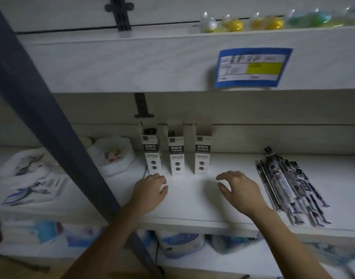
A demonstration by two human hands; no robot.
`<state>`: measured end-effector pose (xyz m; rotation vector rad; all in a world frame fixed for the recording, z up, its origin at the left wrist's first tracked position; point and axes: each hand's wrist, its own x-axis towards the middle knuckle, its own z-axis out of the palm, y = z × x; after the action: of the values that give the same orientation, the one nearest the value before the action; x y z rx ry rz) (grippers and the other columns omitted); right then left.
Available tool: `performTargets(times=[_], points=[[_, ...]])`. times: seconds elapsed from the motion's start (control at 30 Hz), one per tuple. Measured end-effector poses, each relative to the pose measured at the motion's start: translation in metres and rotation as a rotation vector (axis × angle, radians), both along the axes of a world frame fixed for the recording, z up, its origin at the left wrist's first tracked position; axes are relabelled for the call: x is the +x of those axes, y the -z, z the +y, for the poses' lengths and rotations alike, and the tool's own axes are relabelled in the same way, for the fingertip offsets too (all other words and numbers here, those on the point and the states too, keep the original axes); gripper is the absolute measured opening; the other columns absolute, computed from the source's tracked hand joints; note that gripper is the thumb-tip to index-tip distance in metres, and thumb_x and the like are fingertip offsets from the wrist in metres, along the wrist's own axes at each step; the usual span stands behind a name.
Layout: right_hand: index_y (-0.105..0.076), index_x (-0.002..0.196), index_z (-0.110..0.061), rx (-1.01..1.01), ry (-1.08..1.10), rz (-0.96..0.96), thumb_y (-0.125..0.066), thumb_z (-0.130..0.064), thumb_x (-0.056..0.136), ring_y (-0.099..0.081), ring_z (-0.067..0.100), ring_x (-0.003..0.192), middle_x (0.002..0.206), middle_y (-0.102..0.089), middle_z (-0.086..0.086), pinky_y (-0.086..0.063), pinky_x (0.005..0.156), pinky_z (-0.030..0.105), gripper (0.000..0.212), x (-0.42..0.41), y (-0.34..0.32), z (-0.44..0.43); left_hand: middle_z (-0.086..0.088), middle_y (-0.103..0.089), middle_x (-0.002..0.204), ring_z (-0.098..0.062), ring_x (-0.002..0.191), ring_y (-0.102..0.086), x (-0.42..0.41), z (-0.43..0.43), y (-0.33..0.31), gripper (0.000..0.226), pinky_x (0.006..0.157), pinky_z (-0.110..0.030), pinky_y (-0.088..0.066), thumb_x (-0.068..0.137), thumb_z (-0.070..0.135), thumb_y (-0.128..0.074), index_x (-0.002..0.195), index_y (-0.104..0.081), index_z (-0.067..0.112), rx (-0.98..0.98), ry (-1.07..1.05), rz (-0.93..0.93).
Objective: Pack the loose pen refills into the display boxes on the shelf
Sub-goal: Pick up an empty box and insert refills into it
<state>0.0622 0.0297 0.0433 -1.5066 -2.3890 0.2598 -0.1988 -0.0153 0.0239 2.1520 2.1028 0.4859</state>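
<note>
Three tall white display boxes stand side by side on the white shelf (192,200), their top flaps open: the left box (151,154), the middle box (176,156) and the right box (202,156). Dark refills show inside the left and middle boxes. A heap of loose packaged pen refills (291,186) lies on the shelf at the right. My left hand (150,191) hovers palm down just in front of the left box, holding nothing. My right hand (240,191) hovers with relaxed, slightly curled fingers between the boxes and the heap, holding nothing.
A dark metal shelf post (51,125) slants across the left. White plates (112,156) sit left of the boxes, with printed packets (31,178) further left. The upper shelf edge carries a blue price label (253,67). Wrapped goods fill the shelf below.
</note>
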Motion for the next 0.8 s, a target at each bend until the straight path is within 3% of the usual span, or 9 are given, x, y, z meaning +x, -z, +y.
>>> performTargets(times=[0.2, 0.33, 0.47, 0.6, 0.8], points=[[-0.058, 0.12, -0.028, -0.016, -0.008, -0.04, -0.043, -0.034, 0.095, -0.051, 0.011, 0.114, 0.122, -0.06, -0.01, -0.045, 0.084, 0.027, 0.03, -0.04, -0.005, -0.016, -0.003, -0.06, 0.11, -0.021, 0.102, -0.055, -0.012, 0.0, -0.002, 0.029, 0.082, -0.032, -0.046, 0.091, 0.033, -0.043, 0.107, -0.058, 0.013, -0.064, -0.086, 0.09], [-0.057, 0.121, -0.031, -0.014, -0.004, -0.093, -0.042, -0.036, 0.095, -0.05, 0.009, 0.114, 0.122, -0.059, -0.011, -0.045, 0.085, 0.026, 0.03, -0.047, -0.007, -0.017, -0.007, -0.051, 0.121, -0.023, 0.11, -0.049, -0.007, 0.013, -0.004, 0.042, 0.083, -0.033, -0.043, 0.089, 0.038, -0.046, 0.12, -0.044, 0.009, -0.046, -0.284, 0.11], [-0.055, 0.122, -0.031, -0.006, -0.002, -0.123, -0.041, -0.037, 0.095, -0.05, 0.008, 0.114, 0.123, -0.059, -0.012, -0.045, 0.085, 0.025, 0.031, -0.049, -0.012, -0.015, -0.015, -0.043, 0.126, -0.029, 0.117, -0.043, -0.008, 0.031, -0.009, 0.064, 0.091, -0.037, -0.04, 0.078, 0.038, -0.066, 0.121, -0.034, 0.003, -0.019, -0.507, -0.185], [-0.054, 0.124, -0.032, -0.011, 0.001, -0.152, -0.04, -0.037, 0.096, -0.049, 0.007, 0.116, 0.124, -0.057, -0.013, -0.044, 0.087, 0.024, 0.032, -0.048, -0.013, -0.013, -0.024, -0.036, 0.135, -0.036, 0.126, -0.036, -0.013, 0.057, -0.012, 0.088, 0.1, -0.042, -0.035, 0.07, 0.022, -0.077, 0.133, -0.022, -0.005, 0.036, -0.512, -0.58], [-0.054, 0.123, -0.032, -0.001, -0.002, -0.186, -0.039, -0.037, 0.096, -0.05, 0.007, 0.115, 0.123, -0.058, -0.013, -0.045, 0.087, 0.024, 0.032, -0.041, -0.011, -0.01, -0.023, -0.031, 0.143, -0.035, 0.132, -0.034, -0.02, 0.084, -0.011, 0.103, 0.106, -0.041, -0.035, 0.064, 0.009, -0.081, 0.14, -0.013, -0.005, 0.087, -0.524, -0.8]])
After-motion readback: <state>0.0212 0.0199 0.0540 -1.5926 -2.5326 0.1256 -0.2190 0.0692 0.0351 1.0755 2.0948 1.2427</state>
